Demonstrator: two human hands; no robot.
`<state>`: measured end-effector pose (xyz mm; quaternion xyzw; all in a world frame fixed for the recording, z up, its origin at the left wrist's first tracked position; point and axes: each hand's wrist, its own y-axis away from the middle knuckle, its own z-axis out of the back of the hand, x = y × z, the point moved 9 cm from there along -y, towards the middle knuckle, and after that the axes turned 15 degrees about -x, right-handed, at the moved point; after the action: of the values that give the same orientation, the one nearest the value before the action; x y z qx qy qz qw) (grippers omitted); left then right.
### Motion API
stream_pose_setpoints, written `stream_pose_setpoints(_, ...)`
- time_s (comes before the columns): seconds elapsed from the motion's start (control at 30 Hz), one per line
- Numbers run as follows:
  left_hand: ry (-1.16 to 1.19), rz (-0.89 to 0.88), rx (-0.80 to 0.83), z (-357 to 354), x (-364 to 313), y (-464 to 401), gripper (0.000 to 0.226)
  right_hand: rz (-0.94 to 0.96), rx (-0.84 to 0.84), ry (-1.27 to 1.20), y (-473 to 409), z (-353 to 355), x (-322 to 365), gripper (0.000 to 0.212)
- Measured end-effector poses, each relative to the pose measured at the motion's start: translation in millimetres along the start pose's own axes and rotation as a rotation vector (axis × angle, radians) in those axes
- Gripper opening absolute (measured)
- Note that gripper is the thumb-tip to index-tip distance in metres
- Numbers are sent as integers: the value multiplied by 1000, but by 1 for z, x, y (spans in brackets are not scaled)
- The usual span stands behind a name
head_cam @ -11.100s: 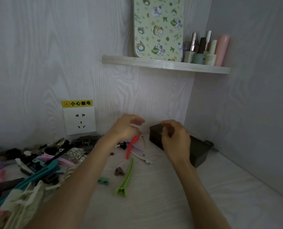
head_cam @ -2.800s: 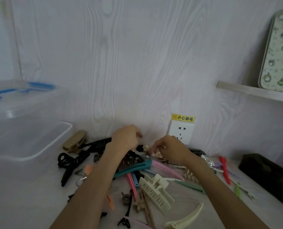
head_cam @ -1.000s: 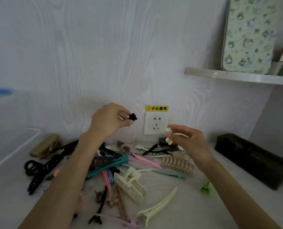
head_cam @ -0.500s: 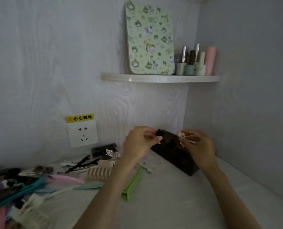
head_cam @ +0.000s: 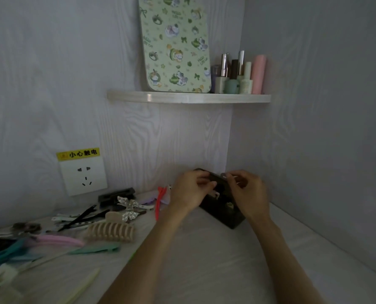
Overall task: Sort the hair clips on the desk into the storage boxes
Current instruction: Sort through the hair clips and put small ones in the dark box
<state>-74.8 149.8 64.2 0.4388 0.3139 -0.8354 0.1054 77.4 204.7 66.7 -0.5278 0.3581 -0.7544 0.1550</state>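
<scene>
1 head camera only, looking forward and down from close above the desk (head_cam: 215,255), facing the wall corner; shelf (head_cam: 189,98) sitting high, both forearms entering from below.

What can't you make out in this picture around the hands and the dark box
Head view:
- Dark box: inside mostly hidden by both hands and dim light.
- Left hand, right hand: anything held is too small to tell.
- Clip pile: blurred, cut off by the left edge.
</scene>
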Motion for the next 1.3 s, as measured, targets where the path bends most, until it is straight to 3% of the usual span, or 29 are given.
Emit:
stream_pose_setpoints(0.23, -231, -15, 53, 118, 16, 21, 36, 64, 96, 54, 15, -6, 33, 14)
stream_pose_setpoints(0.43, -474, 106, -156, 293, 78, 55, 19, 210, 382, -28, 65, -83, 138, 7)
stream_pose_setpoints(0.57, -605, 208, -349, 371, 121, 85, 23, 272, 627, -110, 132, -158, 213, 9)
stream_pose_setpoints(0.77, -668, 320, -149, 377, 171, 80, 33, 470, 886, -50, 206, -234, 275, 30)
stream_pose_setpoints(0.97, -686, 258, 26, 352, 176, 62, 36, 569, 1168, 49, 241, -269, 269, 49)
stream_pose_setpoints(1.1, -710, 253, 98, 337, 182, 60, 36, 507, 1136, -10, 234, -265, 264, 28)
stream_pose_setpoints(1.2, -716, 259, 83, 337, 189, 64, 32, 433, 1005, -18, 227, -260, 259, 17)
stream_pose_setpoints(1.3, -675, 256, 42, 342, 188, 65, 30, 175, 826, -211, 219, -254, 248, 17)
